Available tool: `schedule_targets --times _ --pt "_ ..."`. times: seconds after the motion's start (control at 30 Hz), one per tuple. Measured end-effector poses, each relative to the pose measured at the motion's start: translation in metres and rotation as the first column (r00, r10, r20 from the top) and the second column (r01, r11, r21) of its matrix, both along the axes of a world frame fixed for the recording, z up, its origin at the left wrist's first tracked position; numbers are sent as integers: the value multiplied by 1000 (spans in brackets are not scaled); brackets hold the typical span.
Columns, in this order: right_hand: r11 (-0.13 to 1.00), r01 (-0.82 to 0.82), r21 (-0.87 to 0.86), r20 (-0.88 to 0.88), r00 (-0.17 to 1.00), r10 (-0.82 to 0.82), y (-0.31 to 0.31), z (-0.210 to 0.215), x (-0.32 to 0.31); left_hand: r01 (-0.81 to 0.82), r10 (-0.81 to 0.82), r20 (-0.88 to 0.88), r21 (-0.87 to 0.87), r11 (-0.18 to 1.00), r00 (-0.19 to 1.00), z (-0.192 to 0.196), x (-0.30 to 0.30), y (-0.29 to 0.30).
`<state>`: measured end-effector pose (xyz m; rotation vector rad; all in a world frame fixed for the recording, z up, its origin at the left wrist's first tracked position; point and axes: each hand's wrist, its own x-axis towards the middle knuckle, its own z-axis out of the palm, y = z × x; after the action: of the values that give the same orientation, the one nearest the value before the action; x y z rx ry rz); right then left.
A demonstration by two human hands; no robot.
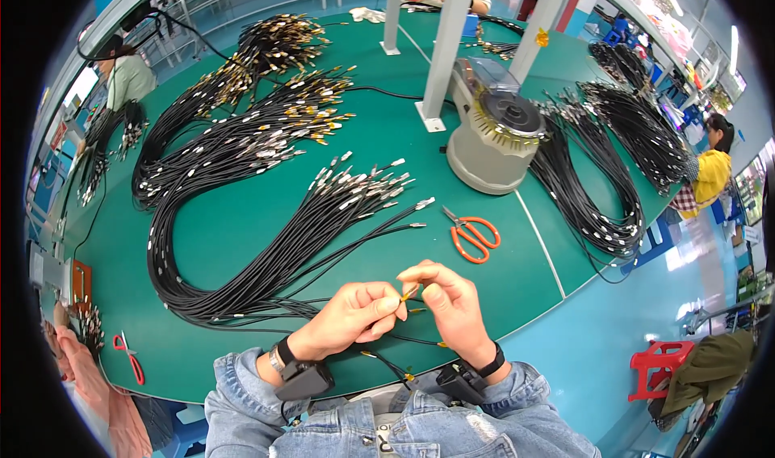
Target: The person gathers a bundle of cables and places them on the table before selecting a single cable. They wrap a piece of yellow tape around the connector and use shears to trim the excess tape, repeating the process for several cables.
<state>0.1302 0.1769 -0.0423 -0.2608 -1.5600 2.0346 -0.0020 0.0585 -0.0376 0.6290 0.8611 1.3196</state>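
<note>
My left hand pinches a thin black cable near its end, where a small yellow and metallic tip shows between my two hands. The curled thumb and forefinger of my right hand close around that same tip; the fingers partly hide it. Below my hands, a few cable ends with yellow tips lie close to my jacket. A large curved bundle of black cables with silvery connectors spreads to the left. Orange-handled scissors lie just beyond my right hand.
On the green table stands a round beige machine ringed with yellow pins, beside grey metal posts. More cable bundles lie right and far left. Red scissors rest near the left edge. Other people sit around the table.
</note>
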Motion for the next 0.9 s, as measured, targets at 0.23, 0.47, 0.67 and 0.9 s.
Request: schedule_targets --times 0.23,0.47,0.67,0.9 --pt "963 -18 269 119 993 -15 8 -3 14 -117 92 -321 -58 991 943 -4 10 4" --pt "890 66 450 270 940 -206 72 -16 38 -110 375 -920 364 925 112 -25 9 7" --pt "785 374 493 205 827 -523 177 25 52 38 199 -979 198 979 -36 -36 -2 -21" --pt "639 321 699 233 742 -628 282 62 26 213 -72 -972 -23 977 226 -24 -3 -33"
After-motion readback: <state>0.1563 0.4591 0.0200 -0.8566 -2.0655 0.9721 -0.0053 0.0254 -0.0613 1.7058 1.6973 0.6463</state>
